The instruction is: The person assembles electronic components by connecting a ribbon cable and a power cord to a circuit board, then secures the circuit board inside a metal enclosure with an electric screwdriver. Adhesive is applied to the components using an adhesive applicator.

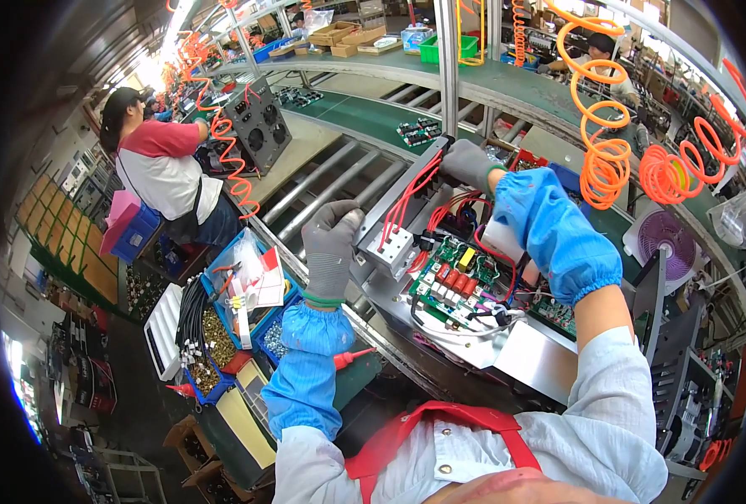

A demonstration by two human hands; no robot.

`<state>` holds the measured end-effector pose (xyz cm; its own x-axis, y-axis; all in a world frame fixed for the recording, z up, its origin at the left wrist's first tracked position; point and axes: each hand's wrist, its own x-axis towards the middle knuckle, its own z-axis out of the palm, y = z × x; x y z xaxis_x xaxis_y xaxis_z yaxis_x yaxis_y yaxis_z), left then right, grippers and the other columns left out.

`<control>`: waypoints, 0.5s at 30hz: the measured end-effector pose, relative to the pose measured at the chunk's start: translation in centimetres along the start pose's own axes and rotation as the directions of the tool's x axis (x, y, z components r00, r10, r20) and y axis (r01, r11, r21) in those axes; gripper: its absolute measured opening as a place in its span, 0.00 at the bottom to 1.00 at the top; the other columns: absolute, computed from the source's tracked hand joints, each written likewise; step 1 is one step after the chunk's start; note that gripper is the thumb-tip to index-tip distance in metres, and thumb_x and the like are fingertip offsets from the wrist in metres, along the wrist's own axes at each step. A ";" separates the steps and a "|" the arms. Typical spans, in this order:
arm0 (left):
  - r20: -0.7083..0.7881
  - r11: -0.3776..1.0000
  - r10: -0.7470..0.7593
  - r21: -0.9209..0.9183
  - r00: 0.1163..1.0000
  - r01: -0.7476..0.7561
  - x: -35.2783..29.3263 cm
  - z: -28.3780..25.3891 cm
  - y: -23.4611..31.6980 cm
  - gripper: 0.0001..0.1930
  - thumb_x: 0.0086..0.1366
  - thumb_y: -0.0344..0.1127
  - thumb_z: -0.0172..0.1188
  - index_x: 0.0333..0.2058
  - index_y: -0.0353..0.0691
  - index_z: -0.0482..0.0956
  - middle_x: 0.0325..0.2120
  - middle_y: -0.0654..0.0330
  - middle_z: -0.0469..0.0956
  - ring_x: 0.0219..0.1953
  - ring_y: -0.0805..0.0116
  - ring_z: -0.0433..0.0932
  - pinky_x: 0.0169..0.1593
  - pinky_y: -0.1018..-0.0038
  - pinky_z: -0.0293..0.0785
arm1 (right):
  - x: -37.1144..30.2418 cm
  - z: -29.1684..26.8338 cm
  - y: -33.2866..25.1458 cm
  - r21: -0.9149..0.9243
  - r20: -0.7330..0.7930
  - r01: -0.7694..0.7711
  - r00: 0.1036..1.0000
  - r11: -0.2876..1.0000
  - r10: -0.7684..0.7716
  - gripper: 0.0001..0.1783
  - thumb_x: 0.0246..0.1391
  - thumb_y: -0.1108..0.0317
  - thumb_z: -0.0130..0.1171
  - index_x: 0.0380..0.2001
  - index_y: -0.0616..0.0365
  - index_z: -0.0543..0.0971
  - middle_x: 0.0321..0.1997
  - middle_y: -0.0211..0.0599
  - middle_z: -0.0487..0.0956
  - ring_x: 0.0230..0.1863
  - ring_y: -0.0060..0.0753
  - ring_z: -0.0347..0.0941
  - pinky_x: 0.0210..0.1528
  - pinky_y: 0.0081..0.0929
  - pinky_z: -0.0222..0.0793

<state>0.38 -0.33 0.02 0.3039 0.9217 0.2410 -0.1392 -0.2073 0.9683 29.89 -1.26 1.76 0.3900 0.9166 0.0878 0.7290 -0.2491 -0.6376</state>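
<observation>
A grey-gloved left hand, my left hand point(333, 244), is closed with thumb and fingertips at the near-left end of a long dark metal panel point(402, 191). My right hand point(469, 165), also gloved, curls around the far end of the same panel. Red wires run along the panel to a white terminal block point(396, 252). Behind the panel's inner side lies an open metal chassis holding a green circuit board point(449, 281) with red and yellow components and bundled wiring. The fingertips of my right hand are partly hidden.
Blue bins point(272, 336) of screws, fittings and black cables stand at the left, beside a red-tipped bottle point(352, 359). Rollers point(331, 185) run beyond the chassis. Orange coiled hoses point(604, 126) hang at the right, near a purple fan point(660, 239). A co-worker point(167, 160) works at the far left.
</observation>
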 end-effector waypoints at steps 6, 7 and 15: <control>-0.009 0.995 0.091 -0.028 0.996 -0.091 -0.1 0.2 0.4 0.08 0.61 0.28 0.61 0.39 0.32 0.80 0.28 0.62 0.80 0.27 0.80 0.75 0.30 0.84 0.69 | -0.7 -0.6 0.0 -0.293 -0.052 0.018 0.998 0.956 -0.035 0.15 0.48 0.59 0.58 0.32 0.59 0.84 0.33 0.51 0.82 0.37 0.48 0.81 0.41 0.39 0.74; -0.014 0.996 0.088 -0.022 0.996 -0.088 -0.3 0.2 1.4 0.08 0.61 0.28 0.61 0.39 0.32 0.80 0.28 0.62 0.80 0.27 0.80 0.75 0.30 0.84 0.69 | -1.1 -0.9 -0.9 -0.483 -0.072 0.026 0.995 0.875 -0.069 0.15 0.49 0.57 0.59 0.33 0.57 0.83 0.33 0.50 0.82 0.37 0.46 0.81 0.41 0.39 0.74; 0.165 0.963 0.046 -0.269 0.985 0.000 -1.5 2.8 6.8 0.10 0.62 0.30 0.60 0.41 0.32 0.78 0.29 0.59 0.81 0.25 0.79 0.74 0.29 0.83 0.71 | -13.6 -3.8 -9.0 0.217 -0.101 0.580 0.813 0.785 -0.573 0.14 0.54 0.59 0.59 0.41 0.53 0.81 0.38 0.43 0.82 0.41 0.51 0.78 0.43 0.41 0.73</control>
<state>1.62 -4.02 6.42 0.4485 0.8443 0.2932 -0.3880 -0.1116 0.9149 20.17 -12.70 9.24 -0.0435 0.8564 0.5144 0.6766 0.4041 -0.6156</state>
